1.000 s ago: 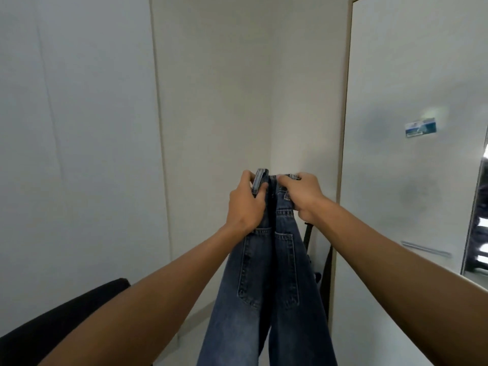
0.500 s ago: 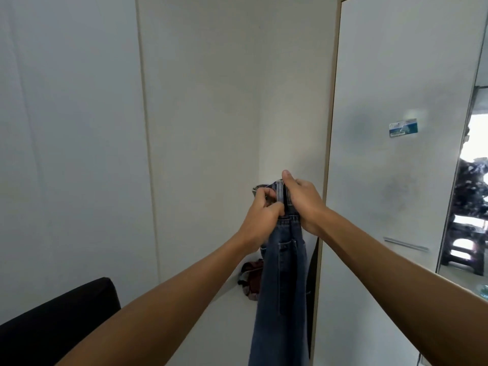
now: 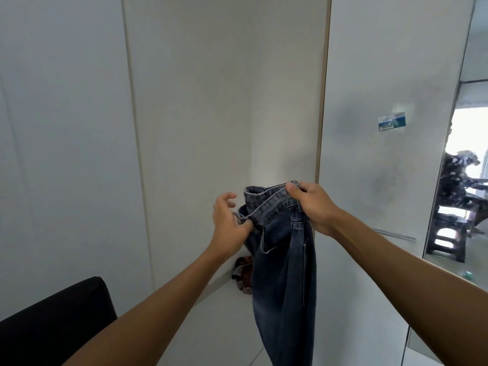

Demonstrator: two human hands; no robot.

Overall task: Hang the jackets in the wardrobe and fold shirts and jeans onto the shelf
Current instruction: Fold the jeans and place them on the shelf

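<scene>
A pair of dark blue jeans point(image 3: 284, 273) hangs in front of the open white wardrobe compartment point(image 3: 200, 133), legs dropping out of the bottom of the view. My right hand point(image 3: 311, 204) grips the waistband at its right end. My left hand point(image 3: 228, 220) pinches the waistband's left end low in the hand, while its upper fingers are spread and loosely curled. The waistband stretches open between the two hands.
A crumpled reddish cloth point(image 3: 241, 273) lies on the wardrobe's white bottom panel point(image 3: 227, 307) behind the jeans. The white wardrobe door point(image 3: 369, 167) with a small sticker point(image 3: 391, 121) and a bar handle point(image 3: 393, 233) stands at the right. A black chair back point(image 3: 52, 323) is at lower left.
My hands, pressed together on the folded waistband before, have moved apart. The left hand shifted left and the waistband has spread open. The view turned right, showing the reddish cloth.
</scene>
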